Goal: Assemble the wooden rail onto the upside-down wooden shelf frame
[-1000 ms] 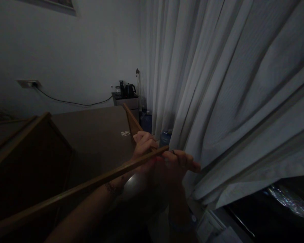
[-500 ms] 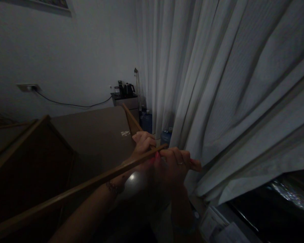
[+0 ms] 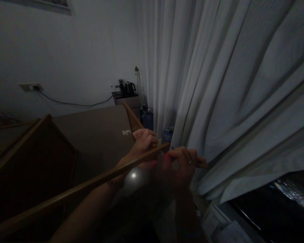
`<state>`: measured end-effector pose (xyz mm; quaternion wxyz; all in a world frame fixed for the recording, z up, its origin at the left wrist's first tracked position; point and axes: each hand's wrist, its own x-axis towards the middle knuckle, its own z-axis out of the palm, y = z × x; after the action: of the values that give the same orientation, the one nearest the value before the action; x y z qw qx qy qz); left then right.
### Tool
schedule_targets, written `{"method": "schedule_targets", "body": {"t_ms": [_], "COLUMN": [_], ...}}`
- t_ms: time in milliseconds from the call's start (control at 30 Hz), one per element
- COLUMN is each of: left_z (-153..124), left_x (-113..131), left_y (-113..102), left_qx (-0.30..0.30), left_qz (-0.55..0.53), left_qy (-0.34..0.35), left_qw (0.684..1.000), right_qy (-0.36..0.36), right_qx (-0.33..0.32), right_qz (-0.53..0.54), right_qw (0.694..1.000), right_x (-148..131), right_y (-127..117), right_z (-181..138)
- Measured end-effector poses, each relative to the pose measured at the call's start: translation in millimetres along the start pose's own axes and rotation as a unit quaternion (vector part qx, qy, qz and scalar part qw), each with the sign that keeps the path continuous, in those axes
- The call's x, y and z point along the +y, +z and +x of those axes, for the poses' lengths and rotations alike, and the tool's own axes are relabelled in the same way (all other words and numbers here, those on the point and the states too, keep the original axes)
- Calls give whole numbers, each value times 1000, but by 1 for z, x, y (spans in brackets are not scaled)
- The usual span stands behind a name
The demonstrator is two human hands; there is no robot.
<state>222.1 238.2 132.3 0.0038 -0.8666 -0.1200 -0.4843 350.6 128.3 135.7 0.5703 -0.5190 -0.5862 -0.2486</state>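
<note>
While the wooden bar [image 3: 111, 173] slopes up to the right in the head view, the left hand [image 3: 144, 139] is curled closed over the wooden edge [image 3: 133, 117] of the gray board [image 3: 98, 128], just beyond the bar's upper end. With fingers bent and thumb drawn in, the right hand [image 3: 182, 160] sits just right of that end, pinching a thin item [image 3: 162, 153] too dark to identify; the blue bottle [image 3: 167, 135] stands beyond the bar, and the curtain [image 3: 218, 101] hangs to its right.
</note>
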Motion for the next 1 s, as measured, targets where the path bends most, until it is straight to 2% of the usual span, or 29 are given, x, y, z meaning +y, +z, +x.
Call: {"method": "schedule_targets", "body": {"t_ms": [233, 433, 633, 800, 1000], "left_z": [-2, -5, -3, -2, -3], "left_x": [0, 1, 5, 6, 7], "left_y": [2, 7, 6, 6, 4], "left_qx": [2, 53, 24, 46, 11], "left_qz": [10, 8, 47, 18, 10], "left_qy": [-15, -6, -22, -4, -24], "left_qw": [1000, 999, 998, 999, 1000], "right_qy": [47, 35, 41, 47, 70], "right_qx": [-23, -21, -37, -62, -91], "right_qz": [33, 19, 2, -8, 17], "right_qw": [998, 999, 998, 997, 993], "right_x": [-3, -10, -14, -15, -14], "right_y": [-3, 1, 0, -2, -4], "right_z": [-2, -3, -3, -4, -2]}}
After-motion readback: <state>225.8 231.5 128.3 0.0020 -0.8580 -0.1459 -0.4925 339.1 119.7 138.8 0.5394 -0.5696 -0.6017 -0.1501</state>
